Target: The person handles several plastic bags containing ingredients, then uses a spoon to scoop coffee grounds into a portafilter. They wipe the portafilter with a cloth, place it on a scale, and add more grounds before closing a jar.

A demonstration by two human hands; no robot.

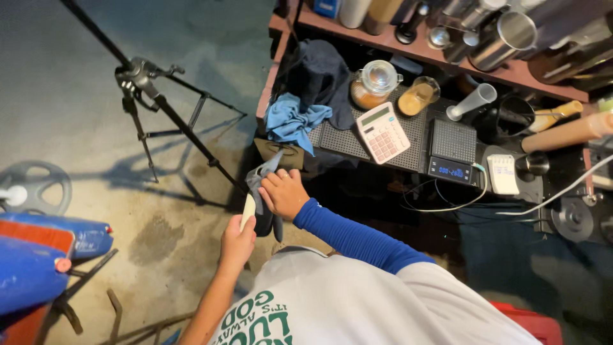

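My left hand [238,244] is closed around the lower end of a pale cream handle-like object [247,211]. My right hand [283,193], on an arm in a blue sleeve, grips a dark grey cloth [260,182] wrapped over the upper part of that object. What the cloth covers is hidden. Both hands are held together above the concrete floor, just in front of the left end of a low counter [263,102].
A blue rag [290,119], a pink-and-white calculator [382,132], a digital scale [452,153] and glass jars [375,83] lie on the counter's black mat. Metal cups [504,38] stand on the shelf behind. A tripod [159,102] stands left, beside a weight plate [35,186] and blue containers [38,255].
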